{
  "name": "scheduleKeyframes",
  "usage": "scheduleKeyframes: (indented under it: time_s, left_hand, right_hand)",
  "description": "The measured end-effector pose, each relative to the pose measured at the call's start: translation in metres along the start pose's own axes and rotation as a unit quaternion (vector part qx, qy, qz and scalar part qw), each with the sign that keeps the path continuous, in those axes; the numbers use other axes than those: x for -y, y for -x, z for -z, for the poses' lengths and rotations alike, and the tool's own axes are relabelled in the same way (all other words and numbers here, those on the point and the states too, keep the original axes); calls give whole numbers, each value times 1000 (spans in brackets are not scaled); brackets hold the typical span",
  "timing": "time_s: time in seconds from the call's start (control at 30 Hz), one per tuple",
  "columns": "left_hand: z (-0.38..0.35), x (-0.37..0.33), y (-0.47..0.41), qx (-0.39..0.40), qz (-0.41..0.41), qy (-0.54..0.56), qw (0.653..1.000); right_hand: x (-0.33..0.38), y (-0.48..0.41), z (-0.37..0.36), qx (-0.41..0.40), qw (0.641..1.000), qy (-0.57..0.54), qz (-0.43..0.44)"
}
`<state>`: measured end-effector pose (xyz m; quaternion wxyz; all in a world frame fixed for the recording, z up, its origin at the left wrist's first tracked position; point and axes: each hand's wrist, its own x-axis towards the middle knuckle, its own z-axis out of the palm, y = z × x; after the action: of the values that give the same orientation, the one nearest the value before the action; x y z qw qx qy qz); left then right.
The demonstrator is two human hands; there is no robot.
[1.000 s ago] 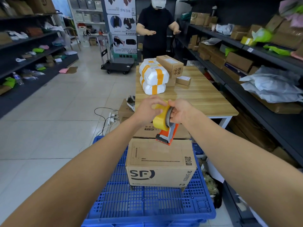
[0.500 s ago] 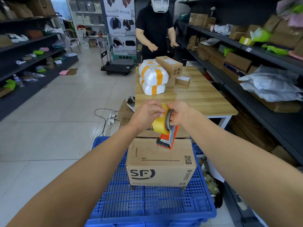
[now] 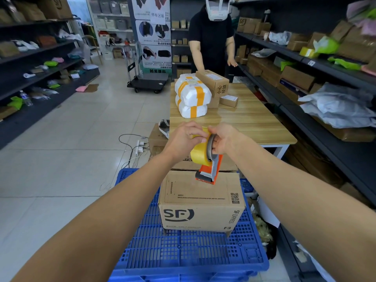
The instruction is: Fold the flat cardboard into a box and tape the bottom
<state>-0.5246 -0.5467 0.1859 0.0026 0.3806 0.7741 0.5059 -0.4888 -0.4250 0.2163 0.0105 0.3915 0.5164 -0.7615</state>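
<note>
Stockroom shelves (image 3: pixel 333 127) behind; left hand (image 3: pixel 182 138) and right hand (image 3: pixel 224 137), fingers (image 3: pixel 200 135) curled, grip a tape dispenser (image 3: pixel 206 161) just above the box (image 3: pixel 201 202).

Parcel depot: dark shelving (image 3: pixel 317 64) of cardboard parcels, taped packages (image 3: pixel 192 97) on wooden table (image 3: pixel 250 123), trolley (image 3: pixel 149 82).

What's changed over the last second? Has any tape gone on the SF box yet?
The tape dispenser has dipped slightly toward the top of the SF box; no tape is visible on it yet. The person behind the table lowered both arms. Unchanged: the left hand grips the yellow roll, the right hand holds the dispenser, and the box sits on the blue pallet.
</note>
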Motion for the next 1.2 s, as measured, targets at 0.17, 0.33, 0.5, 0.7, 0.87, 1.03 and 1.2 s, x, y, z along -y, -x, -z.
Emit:
scheduleKeyframes:
  time_s: [0.17, 0.33, 0.5, 0.7, 0.87, 1.03, 1.2]
  left_hand:
    - [-1, -3, -1, -1, -26, -58, 998]
    - [-3, -5, -2, 23, -35, -114, 993]
    - [-2, -2, -4, 56, -16, -155, 986]
    - [-1, -4, 0, -19, 115, 11, 993]
    - [-3, -12, -6, 48, 254, 199, 945]
    - [2, -6, -6, 59, 321, 306, 894]
    - [1, -7, -8, 48, 335, 249, 908]
  right_hand:
    - [-2, 0, -2, 6, 1000, 15, 3]
    - [-2, -1, -3, -9, 999, 30, 11]
    - [-3, 2, -4, 1, 1000, -1, 1]
    - [2, 4, -4, 9, 998, -57, 29]
    - [0, 5, -10, 29, 997, -54, 36]
    - [0, 5, -5, 22, 998, -54, 31]
    - [-3, 8, -6, 25, 998, -47, 29]
